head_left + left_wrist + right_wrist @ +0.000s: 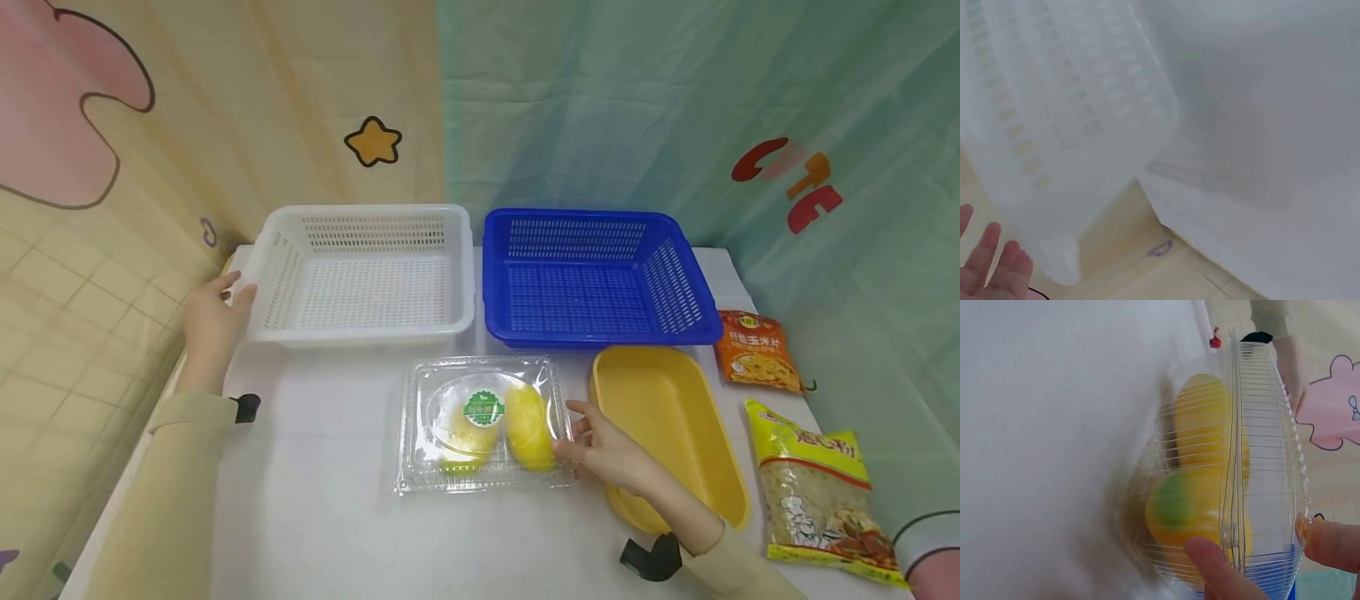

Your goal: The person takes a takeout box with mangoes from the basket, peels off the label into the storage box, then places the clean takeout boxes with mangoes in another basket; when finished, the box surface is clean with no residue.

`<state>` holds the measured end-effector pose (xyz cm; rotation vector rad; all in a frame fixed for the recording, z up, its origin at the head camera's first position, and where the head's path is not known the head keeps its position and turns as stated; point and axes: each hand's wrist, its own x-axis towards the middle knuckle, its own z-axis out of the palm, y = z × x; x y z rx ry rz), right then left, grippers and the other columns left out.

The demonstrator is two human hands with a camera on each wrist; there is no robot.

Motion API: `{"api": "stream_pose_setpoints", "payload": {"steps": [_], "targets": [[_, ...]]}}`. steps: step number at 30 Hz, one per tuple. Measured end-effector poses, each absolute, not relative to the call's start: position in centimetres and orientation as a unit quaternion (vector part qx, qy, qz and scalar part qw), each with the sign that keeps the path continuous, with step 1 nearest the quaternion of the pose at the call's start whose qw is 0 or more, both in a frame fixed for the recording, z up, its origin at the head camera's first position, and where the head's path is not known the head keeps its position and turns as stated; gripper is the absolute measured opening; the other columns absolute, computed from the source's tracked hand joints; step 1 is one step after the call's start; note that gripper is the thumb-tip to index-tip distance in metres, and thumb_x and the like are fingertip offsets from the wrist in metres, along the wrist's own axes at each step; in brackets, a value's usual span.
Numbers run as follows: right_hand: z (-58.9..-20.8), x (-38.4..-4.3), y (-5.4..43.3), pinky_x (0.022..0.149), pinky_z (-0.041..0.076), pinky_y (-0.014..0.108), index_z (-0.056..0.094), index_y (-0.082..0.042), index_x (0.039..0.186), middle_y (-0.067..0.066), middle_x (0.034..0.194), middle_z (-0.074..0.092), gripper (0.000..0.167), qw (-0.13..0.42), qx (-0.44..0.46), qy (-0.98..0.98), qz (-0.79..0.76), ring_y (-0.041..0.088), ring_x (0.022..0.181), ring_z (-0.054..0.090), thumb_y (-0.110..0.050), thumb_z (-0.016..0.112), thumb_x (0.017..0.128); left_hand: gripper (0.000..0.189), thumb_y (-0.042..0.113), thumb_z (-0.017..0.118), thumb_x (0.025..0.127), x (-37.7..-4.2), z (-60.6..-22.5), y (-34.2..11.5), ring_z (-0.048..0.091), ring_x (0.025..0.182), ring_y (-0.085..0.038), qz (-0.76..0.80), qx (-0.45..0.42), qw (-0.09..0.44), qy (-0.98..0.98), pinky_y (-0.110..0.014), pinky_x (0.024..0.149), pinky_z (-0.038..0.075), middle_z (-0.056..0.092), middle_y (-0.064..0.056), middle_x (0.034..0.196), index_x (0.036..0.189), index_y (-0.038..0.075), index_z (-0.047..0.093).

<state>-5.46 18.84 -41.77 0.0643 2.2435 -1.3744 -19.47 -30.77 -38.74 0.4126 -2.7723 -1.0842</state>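
Staged recording set, not real kitchen: cartoon backdrop cloths [225, 100] hung as walls, white-clothed bench [322, 508], sorting baskets [592, 275] beyond grips, packaged food [813, 492] laid out right of right grip.

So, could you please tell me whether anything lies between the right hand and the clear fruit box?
Nothing visible does. The right hand already touches the clear fruit box at its right edge, its fingers on the plastic. The yellow tray lies behind the hand, not between.
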Motion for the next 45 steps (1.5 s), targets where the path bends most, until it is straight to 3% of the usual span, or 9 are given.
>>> {"api": "stream_pose_setpoints", "payload": {"steps": [2, 5, 9, 13, 17, 25, 32, 37, 45], "targets": [[-41.8, -5.4, 18.9, 0.072, 0.059, 0.039, 0.025, 0.005, 0.149, 0.021, 0.112, 0.048, 0.077, 0.253, 0.02, 0.825, -0.504, 0.023, 0.087, 0.057, -0.015, 0.07, 0.091, 0.047, 0.026, 0.05, 0.102, -18.0, -38.6, -28.8, 0.043, 0.134, -0.048, -0.36, 0.105, 0.122, -0.919, -0.06, 0.105, 0.04, 0.046, -0.028, 0.146, 0.143, 0.004, 0.049], [-41.7, -5.4, 18.9, 0.072, 0.059, 0.04, 0.026, 0.004, 0.149, 0.021, 0.112, 0.048, 0.077, 0.253, 0.021, 0.824, -0.506, 0.024, 0.088, 0.057, -0.015, 0.071, 0.09, 0.035, 0.014, 0.06, 0.097, -15.0, -38.8, -25.3, 0.055, 0.122, -0.042, -0.363, 0.037, 0.183, -0.913, -0.029, 0.101, 0.048, 0.059, -0.024, 0.133, 0.13, 0.002, 0.062], [-41.6, -5.4, 18.9, 0.072, 0.059, 0.04, 0.026, 0.004, 0.149, 0.022, 0.113, 0.048, 0.076, 0.253, 0.022, 0.822, -0.509, 0.024, 0.088, 0.056, -0.014, 0.07, 0.09, 0.029, 0.009, 0.066, 0.093, -11.1, -40.2, -20.7, 0.066, 0.103, -0.034, -0.396, -0.035, 0.162, -0.903, -0.004, 0.076, 0.044, 0.067, -0.019, 0.12, 0.122, 0.003, 0.067], [-41.5, -5.4, 18.9, 0.072, 0.059, 0.04, 0.026, 0.004, 0.149, 0.022, 0.113, 0.047, 0.075, 0.254, 0.023, 0.82, -0.513, 0.024, 0.088, 0.055, -0.012, 0.07, 0.09, 0.036, 0.015, 0.066, 0.094, -8.6, -41.9, -17.3, 0.064, 0.112, -0.033, -0.444, -0.063, 0.054, -0.892, -0.03, 0.085, 0.057, 0.062, -0.014, 0.128, 0.129, 0.007, 0.062], [-41.5, -5.5, 18.9, 0.073, 0.059, 0.041, 0.026, 0.004, 0.149, 0.022, 0.112, 0.047, 0.075, 0.257, 0.023, 0.818, -0.514, 0.024, 0.088, 0.055, -0.012, 0.069, 0.091, 0.048, 0.019, 0.067, 0.094, -7.6, -43.2, -15.2, 0.052, 0.129, -0.037, -0.489, -0.053, -0.013, -0.87, -0.045, 0.093, 0.055, 0.049, -0.013, 0.145, 0.14, 0.01, 0.052], [-41.6, -5.6, 19.0, 0.073, 0.059, 0.041, 0.027, 0.005, 0.149, 0.022, 0.112, 0.048, 0.074, 0.256, 0.018, 0.821, -0.51, 0.024, 0.088, 0.055, -0.012, 0.07, 0.09, 0.068, 0.017, 0.073, 0.089, -6.8, -44.7, -13.3, 0.051, 0.131, -0.039, -0.502, -0.01, -0.043, -0.864, -0.046, 0.093, 0.054, 0.042, -0.012, 0.153, 0.149, 0.015, 0.041], [-41.4, -5.5, 19.1, 0.072, 0.06, 0.041, 0.026, 0.006, 0.149, 0.024, 0.115, 0.05, 0.076, 0.256, 0.009, 0.824, -0.505, 0.024, 0.089, 0.058, -0.013, 0.07, 0.09, 0.067, 0.022, 0.073, 0.089, -6.7, -44.5, -13.1, 0.059, 0.12, -0.038, -0.496, 0.023, -0.059, -0.866, -0.036, 0.074, 0.059, 0.048, -0.012, 0.149, 0.149, 0.022, 0.042], [-41.1, -5.7, 19.1, 0.074, 0.06, 0.04, 0.027, 0.007, 0.148, 0.025, 0.119, 0.053, 0.077, 0.252, -0.01, 0.849, -0.464, 0.024, 0.092, 0.062, -0.019, 0.071, 0.09, 0.068, 0.023, 0.073, 0.088, -6.6, -44.3, -13.0, 0.062, 0.11, -0.03, -0.486, 0.041, -0.063, -0.871, -0.025, 0.058, 0.049, 0.053, -0.007, 0.145, 0.148, 0.025, 0.043], [-38.3, -7.4, 18.5, 0.084, 0.057, 0.046, 0.033, 0.003, 0.148, 0.029, 0.134, 0.052, 0.073, 0.199, -0.071, 0.909, -0.359, 0.04, 0.109, 0.061, -0.023, 0.07, 0.091, 0.067, 0.022, 0.074, 0.088, -6.6, -44.4, -12.7, 0.061, 0.106, -0.027, -0.489, 0.052, -0.06, -0.869, -0.024, 0.056, 0.047, 0.053, -0.003, 0.145, 0.148, 0.025, 0.044]]}}
